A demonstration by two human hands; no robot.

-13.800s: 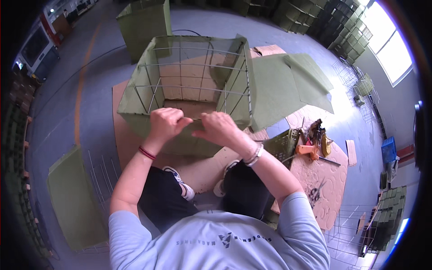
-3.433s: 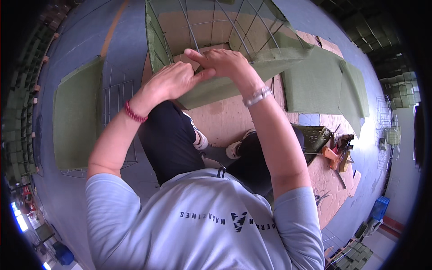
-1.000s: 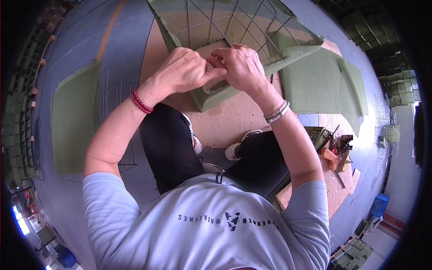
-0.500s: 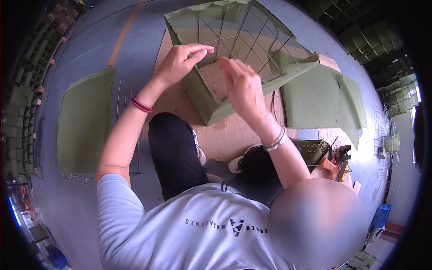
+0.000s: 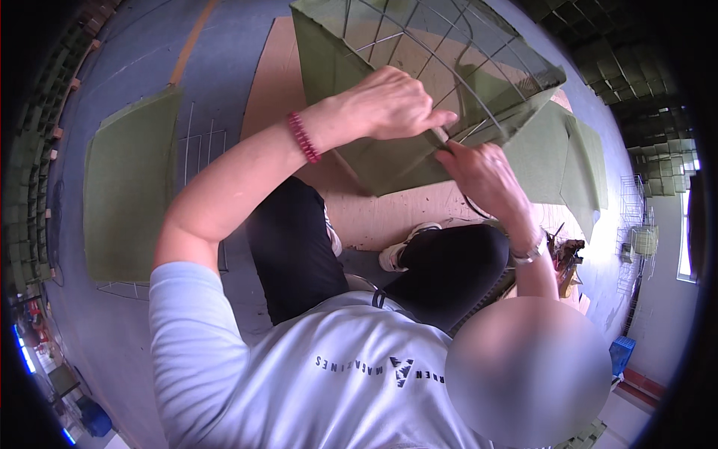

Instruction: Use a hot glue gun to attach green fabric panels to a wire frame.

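Note:
Both of my hands meet over the near edge of a wire-frame basket covered in green mesh fabric. My left hand, with a red bracelet at the wrist, has its fingers curled and its thumb pointing to the right hand; what it holds, if anything, is hidden. My right hand, with a metal band at the wrist, is pinched beside the left thumb. A small, thin piece shows between the hands, too small to name. Below the right hand a thin dark cord curves down.
A brown board lies under the basket. Green covered panels lie to the left and right. Tools rest beyond my right knee. Stacked green pieces stand at the far right, with a blue crate nearer.
My hands were apart over the basket's opening, and now they are together farther right at its near edge. My left fingers have curled. The basket has shifted slightly right and tilted.

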